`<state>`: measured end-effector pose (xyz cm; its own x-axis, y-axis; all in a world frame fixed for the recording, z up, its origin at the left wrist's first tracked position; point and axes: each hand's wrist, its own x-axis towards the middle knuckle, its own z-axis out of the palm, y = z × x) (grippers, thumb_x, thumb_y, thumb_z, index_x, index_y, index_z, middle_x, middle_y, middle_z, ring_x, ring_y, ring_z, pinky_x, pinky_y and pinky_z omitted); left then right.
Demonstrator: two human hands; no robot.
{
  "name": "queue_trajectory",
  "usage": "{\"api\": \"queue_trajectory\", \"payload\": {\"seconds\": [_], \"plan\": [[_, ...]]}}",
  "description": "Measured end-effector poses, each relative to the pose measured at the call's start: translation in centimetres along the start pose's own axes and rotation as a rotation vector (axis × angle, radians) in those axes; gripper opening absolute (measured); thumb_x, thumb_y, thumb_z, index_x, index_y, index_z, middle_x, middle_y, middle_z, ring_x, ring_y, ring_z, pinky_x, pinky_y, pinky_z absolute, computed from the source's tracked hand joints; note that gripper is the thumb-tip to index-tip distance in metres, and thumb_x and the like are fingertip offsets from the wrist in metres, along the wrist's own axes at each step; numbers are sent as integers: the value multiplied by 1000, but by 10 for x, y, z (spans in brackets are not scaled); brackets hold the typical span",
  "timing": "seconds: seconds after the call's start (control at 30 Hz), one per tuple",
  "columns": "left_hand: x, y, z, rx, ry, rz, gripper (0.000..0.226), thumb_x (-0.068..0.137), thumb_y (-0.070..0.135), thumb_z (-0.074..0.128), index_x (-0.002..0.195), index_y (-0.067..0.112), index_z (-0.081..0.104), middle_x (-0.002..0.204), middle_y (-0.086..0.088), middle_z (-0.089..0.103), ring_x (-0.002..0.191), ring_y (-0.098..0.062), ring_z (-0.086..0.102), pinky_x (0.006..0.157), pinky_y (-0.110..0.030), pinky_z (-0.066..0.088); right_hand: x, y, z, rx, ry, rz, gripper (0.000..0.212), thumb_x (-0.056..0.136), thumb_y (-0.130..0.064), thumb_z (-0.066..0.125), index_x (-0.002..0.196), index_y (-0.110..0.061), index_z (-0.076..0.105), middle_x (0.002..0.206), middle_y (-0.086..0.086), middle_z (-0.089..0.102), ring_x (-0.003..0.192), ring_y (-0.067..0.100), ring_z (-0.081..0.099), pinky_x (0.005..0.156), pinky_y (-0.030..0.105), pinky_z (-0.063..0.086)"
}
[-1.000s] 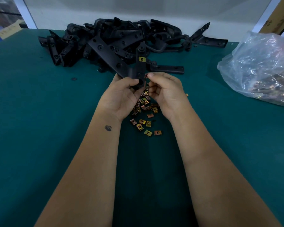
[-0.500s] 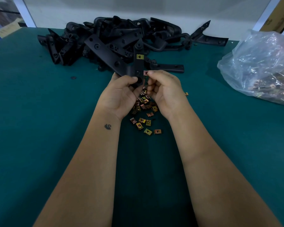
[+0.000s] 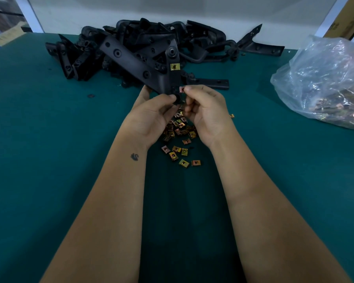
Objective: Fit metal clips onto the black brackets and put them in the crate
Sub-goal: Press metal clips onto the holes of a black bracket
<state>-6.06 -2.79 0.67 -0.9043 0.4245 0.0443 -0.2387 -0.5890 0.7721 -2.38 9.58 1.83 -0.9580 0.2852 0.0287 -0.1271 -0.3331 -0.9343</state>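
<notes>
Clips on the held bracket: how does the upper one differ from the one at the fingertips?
The upper clip looks yellow and sits free of both hands on the bracket; the lower clip looks pinkish and is pinched by the right hand at the bracket's edge. Both are small, square, with a centre hole.

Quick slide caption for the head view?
Left hand grips black bracket; right hand pinches metal clip onto it.

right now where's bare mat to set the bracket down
Bare green mat lies left of the left hand, below the bracket pile. More lies between the right hand and the plastic bag. It is crowded between the wrists, where loose clips lie, and at the pile.
</notes>
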Motion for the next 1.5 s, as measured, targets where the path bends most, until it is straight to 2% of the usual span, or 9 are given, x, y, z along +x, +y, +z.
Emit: {"api": "queue_trajectory", "payload": {"seconds": [0.17,0.4,0.57,0.73,0.9,1.07,1.23,1.3,1.5], "plan": [[1,-2,2,66,54,27,37,91,-6,59,122,12,51,99,-3,71,88,-15,69,83,-28,56,1,2,2,-21,39,-19,26,91,-5,61,68,-15,66,56,-7,50,54,7,46,53,19,41],[-1,1,2,170,59,37,43,89,-2,67,126,14,53,111,-4,70,96,-16,70,79,-24,55,3,5,3,28,71,5,46,93,-6,60,50,-23,63,54,-6,46,52,9,43,55,23,39],[-2,2,0,176,23,21,46,90,-2,65,130,13,51,101,0,73,92,-14,70,77,-23,55,3,4,3,36,75,14,33,93,-6,59,62,-18,60,52,-8,46,51,7,43,57,25,37],[-4,4,-1,183,12,0,48,89,-1,66,131,14,50,105,-2,71,90,-14,70,75,-22,56,1,5,2,-11,75,1,40,92,-6,60,55,-21,57,51,-7,47,52,9,42,56,24,37],[-5,6,-2,215,13,-12,54,89,0,66,137,15,46,106,-3,70,90,-12,69,71,-20,55,2,5,0,-127,88,-40,36,91,-6,60,59,-20,59,49,-9,48,50,8,43,57,26,38],[-5,7,-5,250,20,-36,56,90,-1,64,138,19,44,101,0,69,79,-8,65,61,-16,52,4,6,-6,-265,57,-63,23,91,-8,62,70,-17,63,52,-8,49,51,8,45,61,27,41],[-5,8,-6,296,20,-63,59,89,-1,64,140,20,43,106,-1,67,79,-7,61,57,-14,49,6,3,-13,-372,11,-87,23,90,-9,64,69,-17,62,59,-6,52,52,7,46,60,27,42],[-6,8,-6,295,17,-61,59,90,-2,64,140,21,43,106,-1,67,78,-7,61,57,-14,49,5,3,-12,-354,-1,-81,23,91,-8,63,70,-16,63,60,-5,53,53,8,46,60,27,41],[-7,5,-1,263,27,-9,56,93,1,62,139,23,42,105,0,65,77,-4,62,59,-15,49,3,6,-1,-86,51,-19,22,95,-5,59,74,-12,63,50,-6,47,50,9,42,55,23,38]]}}
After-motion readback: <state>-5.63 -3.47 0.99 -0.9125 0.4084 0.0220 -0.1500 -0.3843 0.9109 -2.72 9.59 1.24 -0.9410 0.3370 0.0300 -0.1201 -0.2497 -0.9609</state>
